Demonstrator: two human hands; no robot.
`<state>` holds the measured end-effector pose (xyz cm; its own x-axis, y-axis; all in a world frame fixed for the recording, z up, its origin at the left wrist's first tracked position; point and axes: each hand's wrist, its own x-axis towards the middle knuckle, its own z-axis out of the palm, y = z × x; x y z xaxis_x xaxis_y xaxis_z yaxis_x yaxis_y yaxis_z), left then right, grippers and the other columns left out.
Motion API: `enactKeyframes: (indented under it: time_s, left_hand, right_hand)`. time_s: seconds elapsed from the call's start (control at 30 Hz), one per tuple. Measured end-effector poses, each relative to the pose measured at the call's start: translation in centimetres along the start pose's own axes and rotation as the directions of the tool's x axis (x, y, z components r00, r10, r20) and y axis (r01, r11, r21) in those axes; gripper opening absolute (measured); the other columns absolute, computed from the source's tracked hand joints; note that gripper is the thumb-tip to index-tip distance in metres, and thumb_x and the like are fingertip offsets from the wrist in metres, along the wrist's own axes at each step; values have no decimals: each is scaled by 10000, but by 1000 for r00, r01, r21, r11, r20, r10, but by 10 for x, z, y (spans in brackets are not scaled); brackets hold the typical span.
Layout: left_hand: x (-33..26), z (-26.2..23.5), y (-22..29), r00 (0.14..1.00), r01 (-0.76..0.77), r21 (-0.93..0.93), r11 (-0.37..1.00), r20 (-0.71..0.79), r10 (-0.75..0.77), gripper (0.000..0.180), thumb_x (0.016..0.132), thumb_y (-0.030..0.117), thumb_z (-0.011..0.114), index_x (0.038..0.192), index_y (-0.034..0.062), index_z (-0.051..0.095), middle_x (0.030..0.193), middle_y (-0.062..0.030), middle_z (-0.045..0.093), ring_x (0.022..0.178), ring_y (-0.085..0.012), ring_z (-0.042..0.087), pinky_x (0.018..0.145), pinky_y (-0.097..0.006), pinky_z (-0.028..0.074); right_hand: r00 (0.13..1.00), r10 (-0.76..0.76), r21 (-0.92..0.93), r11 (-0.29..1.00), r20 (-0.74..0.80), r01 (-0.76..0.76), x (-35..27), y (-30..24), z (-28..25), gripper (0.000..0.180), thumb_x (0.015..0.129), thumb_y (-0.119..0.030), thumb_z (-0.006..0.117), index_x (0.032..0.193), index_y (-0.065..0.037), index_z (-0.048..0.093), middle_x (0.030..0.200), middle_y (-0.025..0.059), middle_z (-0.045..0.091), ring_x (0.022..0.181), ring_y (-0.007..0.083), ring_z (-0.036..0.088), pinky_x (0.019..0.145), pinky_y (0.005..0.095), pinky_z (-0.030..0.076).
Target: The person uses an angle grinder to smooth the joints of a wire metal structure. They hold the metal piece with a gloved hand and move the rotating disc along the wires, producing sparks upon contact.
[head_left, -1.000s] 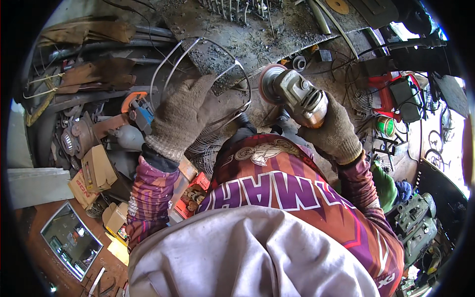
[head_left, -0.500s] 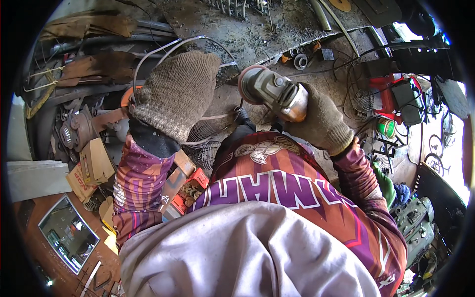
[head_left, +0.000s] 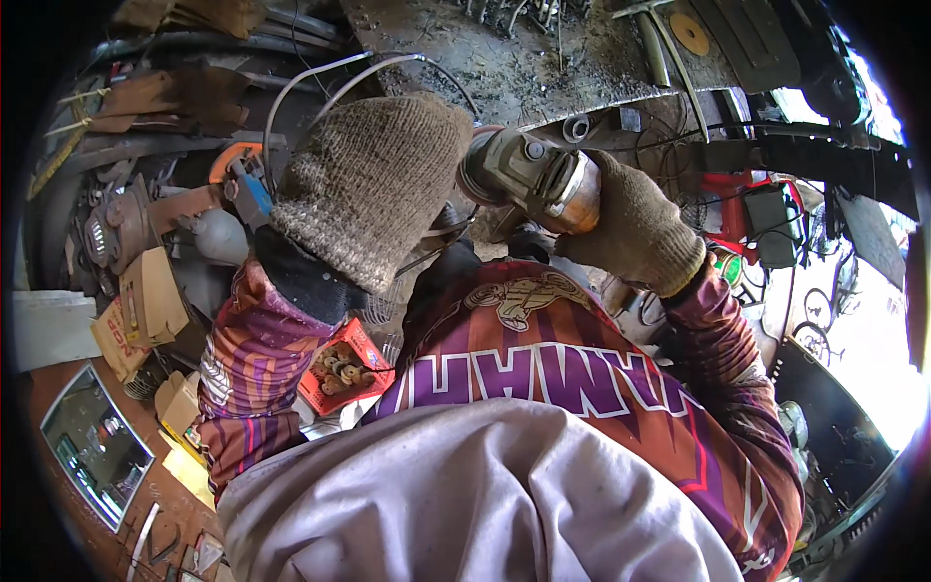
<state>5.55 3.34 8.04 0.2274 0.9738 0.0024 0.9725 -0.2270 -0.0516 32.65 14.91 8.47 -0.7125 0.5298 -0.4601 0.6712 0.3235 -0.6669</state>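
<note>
My right hand [head_left: 635, 218], in a brown knit glove, grips an angle grinder [head_left: 533, 175]. The grinder's worn disc [head_left: 472, 167] faces left, its edge right beside my other glove. My left hand [head_left: 373, 179], gloved alike, is closed around a bent metal rod [head_left: 335, 89] that loops out above and to its left. Its fingers are hidden beneath the back of the glove, as is the gripped part of the rod. Whether the disc touches the rod cannot be seen.
A dirty metal bench [head_left: 504, 68] lies ahead, with a cutting disc [head_left: 690, 34] on it. A red crate [head_left: 344, 369] of round parts stands below my left forearm. Cardboard boxes [head_left: 150, 296] and metal parts crowd the left. A red-framed machine [head_left: 727, 209] stands at right.
My left hand has moved right with the rod, closer to the grinder's disc, and now covers part of the gap between them. The grinder stays in my right hand. The view has shifted slightly.
</note>
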Motion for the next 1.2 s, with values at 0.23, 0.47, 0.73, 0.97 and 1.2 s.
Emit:
enactKeyframes:
  time_s: [0.23, 0.47, 0.73, 0.97, 1.2]
  left_hand:
    - [-5, 8, -1, 999, 7, -44, 999, -32, -9, 324, 970, 138, 617, 1284, 108, 688, 1127, -122, 717, 1048, -313, 701, 921, -441, 572]
    - [-5, 10, -1, 999, 6, -80, 997, -48, -10, 327, 968, 135, 619, 1287, 108, 688, 1132, -121, 717, 1051, -314, 700, 925, -441, 571]
    - [-5, 7, 0, 999, 15, -87, 996, -42, -19, 332, 966, 131, 620, 1290, 109, 688, 1138, -120, 718, 1055, -314, 699, 929, -440, 570]
    - [-7, 8, 0, 999, 22, -99, 995, -43, -26, 335, 964, 128, 622, 1293, 109, 688, 1143, -120, 718, 1058, -315, 698, 933, -440, 569]
    - [-5, 13, -1, 999, 5, -113, 994, -48, -11, 339, 963, 125, 623, 1295, 110, 688, 1148, -119, 718, 1061, -316, 697, 937, -440, 568]
  right_hand:
    - [998, -29, -50, 998, 56, 31, 8, -11, -18, 784, 672, -197, 894, 1368, -12, 583, 1218, 197, 724, 1111, 348, 725, 968, 431, 575]
    - [988, -15, -170, 985, 151, 40, 20, -16, -36, 836, 648, -207, 894, 1384, 8, 560, 1223, 210, 715, 1106, 354, 721, 979, 427, 575]
    - [976, -63, -143, 985, 209, 95, 27, -11, -39, 818, 652, -213, 884, 1373, 12, 570, 1188, 211, 726, 1090, 354, 726, 968, 432, 578]
    - [989, 7, -136, 991, 150, 14, 10, -16, -33, 823, 635, -190, 903, 1372, -13, 580, 1202, 201, 730, 1120, 362, 722, 980, 438, 568]
    - [994, 0, -176, 984, 112, 20, 11, -8, -29, 854, 631, -203, 920, 1388, -20, 571, 1214, 202, 728, 1129, 368, 720, 980, 440, 569]
